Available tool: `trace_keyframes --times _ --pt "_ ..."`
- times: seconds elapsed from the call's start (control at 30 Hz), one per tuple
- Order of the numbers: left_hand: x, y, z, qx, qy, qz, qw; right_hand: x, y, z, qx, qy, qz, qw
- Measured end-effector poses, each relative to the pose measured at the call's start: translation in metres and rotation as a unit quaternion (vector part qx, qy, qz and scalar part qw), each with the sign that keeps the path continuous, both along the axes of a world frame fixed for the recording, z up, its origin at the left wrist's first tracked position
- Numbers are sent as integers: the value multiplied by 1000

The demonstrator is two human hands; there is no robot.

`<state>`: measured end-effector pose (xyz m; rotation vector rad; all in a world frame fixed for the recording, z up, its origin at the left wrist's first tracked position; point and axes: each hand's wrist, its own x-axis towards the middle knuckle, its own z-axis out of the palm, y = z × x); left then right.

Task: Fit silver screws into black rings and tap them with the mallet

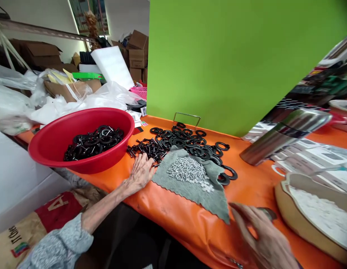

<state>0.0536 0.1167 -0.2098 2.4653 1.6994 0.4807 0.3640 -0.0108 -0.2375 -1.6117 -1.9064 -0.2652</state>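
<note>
My left hand (142, 171) rests at the near edge of a pile of small black bolt-like parts (152, 147), its fingers bent into them; whatever they pinch is hidden. To its right lies a grey-green cloth (173, 186) bearing a heap of small silver screws or pins (187, 170) and some small white pieces (207, 186). My right hand (260, 233), slightly blurred, is over the orange tabletop at the cloth's right corner, fingers apart, with nothing visible in it. A dark, flat object (268, 213) sits just beyond that hand. Black rings (194, 144) are heaped behind the cloth.
A red basin (80, 116) with black assembled-looking parts stands left. At right are a steel flask (282, 138) and a tan bowl (285, 201) of white pieces. A wire stand (187, 114) is by the green panel (232, 63); plastic bags (16, 101) and boxes fill the back left.
</note>
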Motion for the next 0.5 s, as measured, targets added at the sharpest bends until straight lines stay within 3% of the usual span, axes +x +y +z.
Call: trace_keyframes --times 0.07,0.2,0.5 --pt "3 9 -12 0 3 11 1000 -17 22 -8 8 -32 33 999" --pt "3 12 -10 -8 9 2 1000 -39 51 -19 -25 -56 43 997" --pt "4 2 -2 -29 -72 5 997 -44 57 -16 -44 -64 61 995"
